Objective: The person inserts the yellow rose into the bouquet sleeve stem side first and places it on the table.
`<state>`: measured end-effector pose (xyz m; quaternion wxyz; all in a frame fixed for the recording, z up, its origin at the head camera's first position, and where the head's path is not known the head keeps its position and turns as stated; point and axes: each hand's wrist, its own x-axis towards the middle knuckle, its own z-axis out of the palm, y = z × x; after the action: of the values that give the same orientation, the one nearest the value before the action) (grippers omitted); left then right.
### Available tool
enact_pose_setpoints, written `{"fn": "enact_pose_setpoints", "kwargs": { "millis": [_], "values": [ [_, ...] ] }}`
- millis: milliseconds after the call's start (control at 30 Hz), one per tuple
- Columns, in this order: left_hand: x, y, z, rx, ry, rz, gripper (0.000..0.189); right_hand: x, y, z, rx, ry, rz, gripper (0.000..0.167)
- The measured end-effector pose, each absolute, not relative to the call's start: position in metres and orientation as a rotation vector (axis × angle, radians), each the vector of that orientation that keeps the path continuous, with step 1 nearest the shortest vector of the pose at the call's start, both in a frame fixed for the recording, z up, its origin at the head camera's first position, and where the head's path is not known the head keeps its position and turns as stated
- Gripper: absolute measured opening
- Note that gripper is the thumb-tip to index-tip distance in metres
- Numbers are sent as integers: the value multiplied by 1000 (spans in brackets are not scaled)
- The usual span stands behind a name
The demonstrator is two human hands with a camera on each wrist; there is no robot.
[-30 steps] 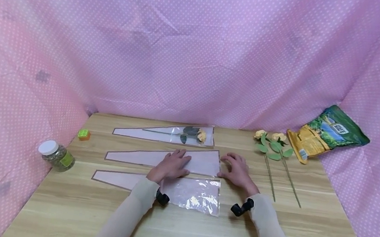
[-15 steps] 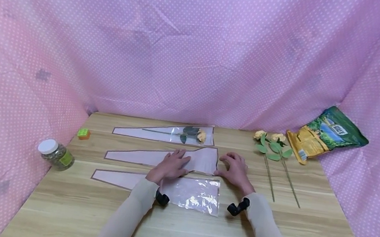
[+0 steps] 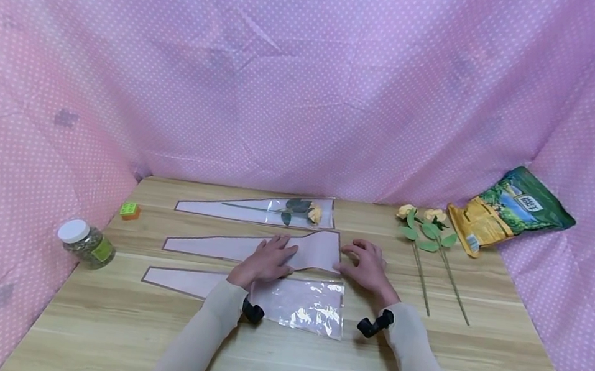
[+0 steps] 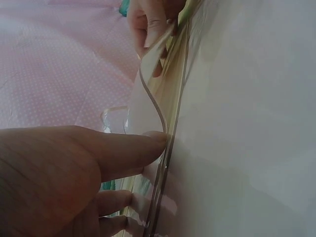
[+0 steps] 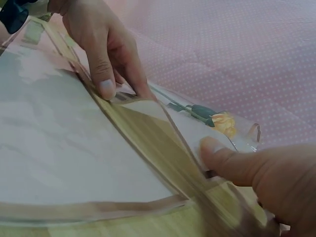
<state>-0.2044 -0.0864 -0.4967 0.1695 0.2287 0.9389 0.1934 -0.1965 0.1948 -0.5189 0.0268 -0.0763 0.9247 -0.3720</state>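
Three flat, tapered flower sleeves with brown borders lie in rows on the wooden table. My left hand (image 3: 266, 260) rests on the middle sleeve (image 3: 210, 245), its fingers spread over the surface and its thumb at the near edge. At that sleeve's wide end my right hand (image 3: 368, 267) pinches the lower corner; in the left wrist view the edge bows up off the table there. The right wrist view shows the right thumb (image 5: 215, 153) on top of the sleeve. A yellow artificial rose (image 3: 315, 214) lies inside the back sleeve (image 3: 204, 207). The front sleeve (image 3: 180, 280) is partly under my left forearm.
Two more yellow artificial roses (image 3: 434, 216) lie to the right, stems toward me. Beyond them leans a green and yellow packet (image 3: 511, 207). On the left are a white-lidded jar (image 3: 88, 244) and a small toy block (image 3: 130, 210). Pink dotted cloth (image 3: 310, 87) surrounds the table.
My right hand has shifted slightly left, and the middle sleeve's wide end has bowed up between the hands. My left hand stays in place.
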Motion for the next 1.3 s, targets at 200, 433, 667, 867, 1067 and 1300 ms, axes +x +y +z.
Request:
{"fn": "enact_pose_setpoints", "kwargs": {
  "millis": [200, 433, 667, 867, 1067, 1300],
  "values": [
    [-203, -88, -497, 637, 2660, 552, 59, -197, 195, -520, -234, 2779, -1266, 49],
    [-204, -88, -500, 644, 2655, 555, 60, -196, 192, -516, -316, 2546, -1604, 45],
    [-204, -88, -501, 659, 2661, 538, 59, -194, 190, -513, -90, 2059, -1988, 64],
    [-203, -86, -500, 655, 2657, 541, 58, -192, 190, -509, -42, 1876, -2110, 82],
    [-204, -85, -499, 640, 2663, 537, 57, -194, 186, -502, -69, 1732, -2222, 85],
    [-206, -82, -496, 633, 2700, 514, 52, -196, 178, -493, -134, 1674, -2240, 76]
  ]
}}
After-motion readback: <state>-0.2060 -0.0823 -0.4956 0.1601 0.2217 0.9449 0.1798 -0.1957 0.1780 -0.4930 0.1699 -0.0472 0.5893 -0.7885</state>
